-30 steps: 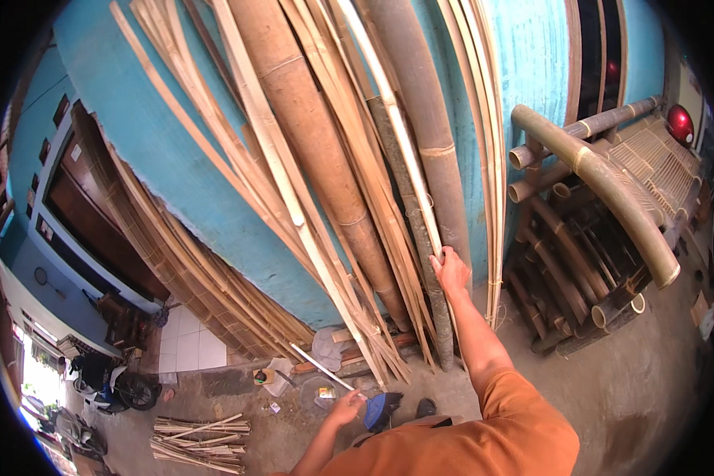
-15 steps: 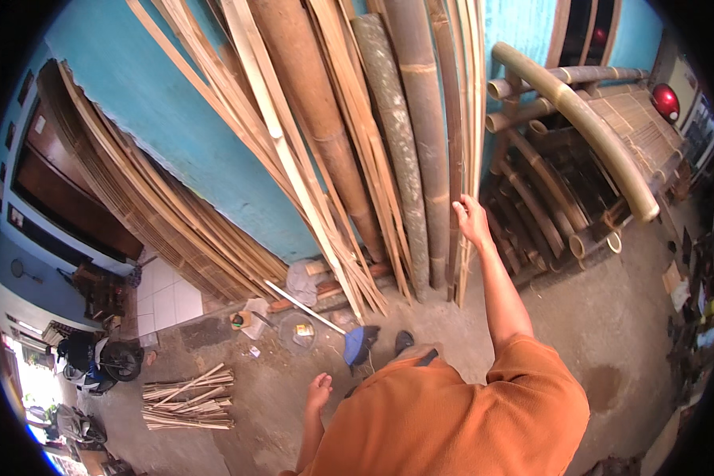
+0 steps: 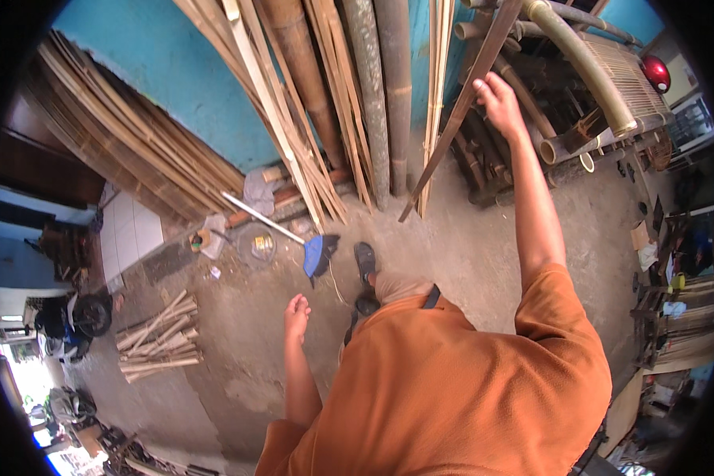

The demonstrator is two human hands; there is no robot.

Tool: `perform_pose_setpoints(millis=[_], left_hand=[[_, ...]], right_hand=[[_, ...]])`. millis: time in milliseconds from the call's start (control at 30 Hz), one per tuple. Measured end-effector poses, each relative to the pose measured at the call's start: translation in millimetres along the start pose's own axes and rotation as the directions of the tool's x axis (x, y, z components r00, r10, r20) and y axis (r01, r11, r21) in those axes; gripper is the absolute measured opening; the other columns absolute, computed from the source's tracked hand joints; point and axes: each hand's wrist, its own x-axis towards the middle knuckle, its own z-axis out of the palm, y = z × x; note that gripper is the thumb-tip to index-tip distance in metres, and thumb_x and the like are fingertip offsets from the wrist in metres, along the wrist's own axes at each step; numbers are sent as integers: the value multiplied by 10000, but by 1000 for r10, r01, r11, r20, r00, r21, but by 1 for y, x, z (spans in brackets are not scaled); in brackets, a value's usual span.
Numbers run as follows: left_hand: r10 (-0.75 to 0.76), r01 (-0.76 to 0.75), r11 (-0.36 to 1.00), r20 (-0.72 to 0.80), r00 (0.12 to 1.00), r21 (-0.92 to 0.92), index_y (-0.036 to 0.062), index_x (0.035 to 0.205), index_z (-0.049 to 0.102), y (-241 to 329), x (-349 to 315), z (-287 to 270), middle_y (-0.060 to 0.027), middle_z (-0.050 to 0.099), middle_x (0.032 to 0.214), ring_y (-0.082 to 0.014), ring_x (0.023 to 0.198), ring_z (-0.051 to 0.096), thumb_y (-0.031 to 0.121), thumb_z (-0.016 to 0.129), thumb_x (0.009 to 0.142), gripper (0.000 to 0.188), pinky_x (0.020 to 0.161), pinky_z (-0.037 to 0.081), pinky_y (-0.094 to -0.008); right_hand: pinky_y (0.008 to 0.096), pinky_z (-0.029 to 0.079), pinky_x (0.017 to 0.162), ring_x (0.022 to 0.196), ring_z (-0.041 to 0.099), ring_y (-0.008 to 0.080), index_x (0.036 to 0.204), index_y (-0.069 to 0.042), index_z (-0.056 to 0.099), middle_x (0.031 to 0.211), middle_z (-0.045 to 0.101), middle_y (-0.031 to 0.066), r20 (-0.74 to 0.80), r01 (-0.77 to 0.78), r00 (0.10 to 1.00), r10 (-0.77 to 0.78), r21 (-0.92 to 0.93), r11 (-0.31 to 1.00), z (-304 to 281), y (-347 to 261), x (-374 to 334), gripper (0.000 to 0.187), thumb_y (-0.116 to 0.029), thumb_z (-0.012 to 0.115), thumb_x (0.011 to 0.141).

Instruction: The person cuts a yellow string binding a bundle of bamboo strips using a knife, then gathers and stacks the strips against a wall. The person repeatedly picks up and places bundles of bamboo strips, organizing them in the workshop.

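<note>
My right hand (image 3: 497,103) is raised and closed around a long dark brown bamboo slat (image 3: 462,111). The slat leans to the right, with its lower end close to the floor. My left hand (image 3: 296,319) hangs at my side holding nothing, its fingers loosely bent and a little apart. Beside the slat stand thin pale bamboo strips (image 3: 436,87) and two thick bamboo poles, one mottled (image 3: 370,103) and one grey-brown (image 3: 394,95), against the blue wall. Farther left leans a bundle of light split strips (image 3: 274,103).
A bamboo bench (image 3: 587,71) stands at the right. A blue broom (image 3: 314,254) and a dark round pan (image 3: 255,244) lie near the wall. Cut bamboo pieces (image 3: 160,339) are piled on the floor at left. Rolled bamboo matting (image 3: 127,119) leans by the doorway.
The dark slat has come away from the upright poles and now tilts right in my right hand. My view has shifted to the right, and my left hand remains low at my side.
</note>
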Motion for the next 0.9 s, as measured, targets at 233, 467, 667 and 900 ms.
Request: perform_pose_setpoints(millis=[233,467,667,900], left_hand=[[-73,73,997,-7,997,-9,56,1339,538,-46,-78,52,-70,638,1140,-154,937,616,314,565,983,441,789,482,-287],[185,-168,977,-128,974,135,26,1318,542,-45,-99,139,-180,643,1182,-237,1024,634,292,600,960,450,901,497,-357],[406,-354,908,-253,878,225,86,1412,455,-9,-118,240,-226,584,1282,-355,1205,553,302,661,909,585,1013,438,-426],[360,-324,932,-310,880,162,134,1361,518,-31,-162,280,-209,598,1236,-368,1203,515,399,689,873,581,1040,403,-447]], right_hand=[[235,486,714,817,569,52,958,-50,636,867,619,-36,44,37,998,-43,140,989,-22,-34,-2,181,-219,583,993],[215,482,637,716,537,44,975,-35,665,808,598,-32,68,108,989,-134,294,950,-35,-58,19,185,-216,624,969],[208,494,623,718,557,43,1019,-26,672,848,616,-29,42,120,985,-168,534,837,-52,-97,30,164,-173,646,951],[246,506,720,764,618,86,1098,-4,647,946,678,38,-25,156,980,-199,717,679,-113,-108,90,188,-109,633,943]])
